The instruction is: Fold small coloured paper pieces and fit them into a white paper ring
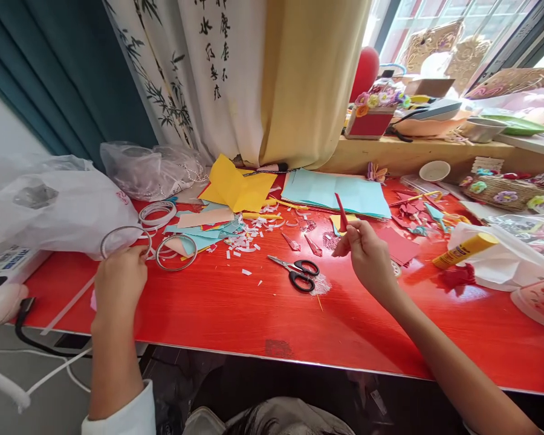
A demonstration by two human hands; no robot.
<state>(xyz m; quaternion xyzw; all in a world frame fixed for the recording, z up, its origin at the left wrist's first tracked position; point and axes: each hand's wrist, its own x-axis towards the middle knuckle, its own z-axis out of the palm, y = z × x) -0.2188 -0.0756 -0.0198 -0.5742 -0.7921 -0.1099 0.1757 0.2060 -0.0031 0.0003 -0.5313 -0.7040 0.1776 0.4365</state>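
My left hand [120,278] is closed on a thin silver ring [126,228], raised by its lower edge at the table's left. A second silver ring [176,267] lies flat just right of it, partly over coloured paper. My right hand [367,254] pinches a slim, pointed red piece [341,211], seemingly folded paper, and holds it upright above the table. Two small red pointed pieces [291,241] rest to the left of that hand. Between my hands lie black-handled scissors [299,272], blades slightly apart and pointing left.
Paper scraps [249,232] litter the red table [217,308]. Behind are yellow paper [236,184], light blue sheets [335,192] and rolls of white tape [156,214]. A plastic bag [63,208] bulges at left. A yellow glue stick [465,251] lies at right.
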